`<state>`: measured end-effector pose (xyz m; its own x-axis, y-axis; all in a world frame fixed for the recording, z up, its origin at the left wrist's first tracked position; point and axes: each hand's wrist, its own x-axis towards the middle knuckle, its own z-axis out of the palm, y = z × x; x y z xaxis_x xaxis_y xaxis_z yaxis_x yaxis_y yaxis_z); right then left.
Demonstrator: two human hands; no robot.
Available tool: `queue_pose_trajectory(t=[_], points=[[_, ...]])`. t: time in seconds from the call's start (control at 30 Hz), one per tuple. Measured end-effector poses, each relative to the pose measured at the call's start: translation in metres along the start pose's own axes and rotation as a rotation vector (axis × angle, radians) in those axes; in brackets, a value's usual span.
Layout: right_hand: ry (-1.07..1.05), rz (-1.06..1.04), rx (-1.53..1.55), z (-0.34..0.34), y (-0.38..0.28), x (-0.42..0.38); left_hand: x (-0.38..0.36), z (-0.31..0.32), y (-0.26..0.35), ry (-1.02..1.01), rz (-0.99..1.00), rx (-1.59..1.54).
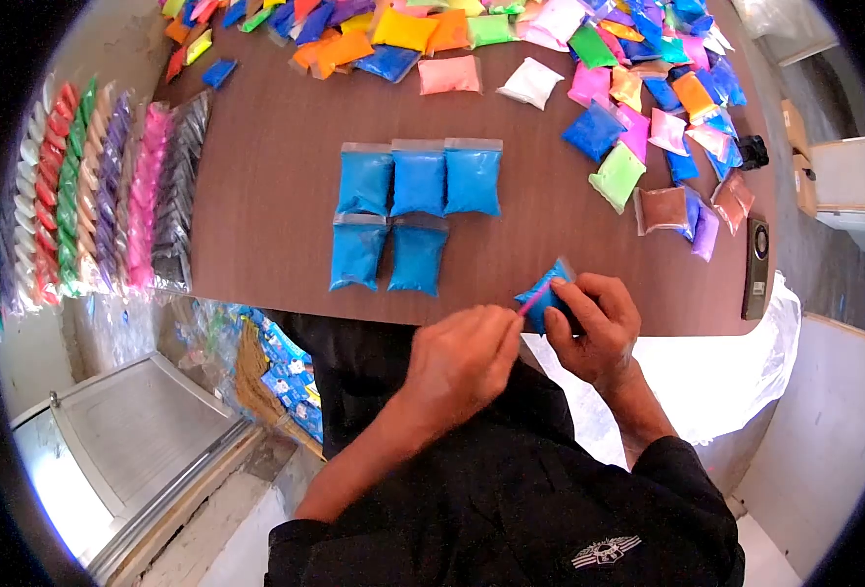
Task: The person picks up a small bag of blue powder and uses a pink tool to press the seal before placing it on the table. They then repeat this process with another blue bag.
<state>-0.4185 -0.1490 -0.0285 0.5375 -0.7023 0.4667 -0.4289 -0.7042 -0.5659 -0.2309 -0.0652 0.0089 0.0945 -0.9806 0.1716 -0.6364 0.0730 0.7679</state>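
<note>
Close to the table's front edge, my right hand (599, 328) pinches a small clear packet of blue material (553, 279) between thumb and fingers. My left hand (464, 360) is closed around one end of a thin pink stick (535, 298), which lies across the face of that packet. Most of the packet's lower part is hidden behind my fingers. To the left, several similar blue packets (419, 178) lie flat in two rows, three in the back row and two in front.
A heap of packets in many colours (403, 29) covers the table's (276, 196) far side and runs down its right. Twisted bundles of coloured packets (90, 196) hang along the left edge. A dark rectangular device (757, 269) lies at the right edge.
</note>
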Motion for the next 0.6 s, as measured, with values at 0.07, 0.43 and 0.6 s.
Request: queue_pose_trajectory(t=[0.07, 0.43, 0.6], points=[[0.024, 0.001, -0.004, 0.001, 0.0, 0.002, -0.005, 0.006, -0.001, -0.017, 0.002, 0.016], [0.05, 0.048, 0.001, 0.003, -0.002, 0.003, -0.008, 0.006, -0.006, 0.034, 0.039, 0.009], [0.048, 0.065, 0.011, 0.002, -0.004, 0.005, -0.011, 0.009, -0.013, -0.006, -0.008, 0.088]])
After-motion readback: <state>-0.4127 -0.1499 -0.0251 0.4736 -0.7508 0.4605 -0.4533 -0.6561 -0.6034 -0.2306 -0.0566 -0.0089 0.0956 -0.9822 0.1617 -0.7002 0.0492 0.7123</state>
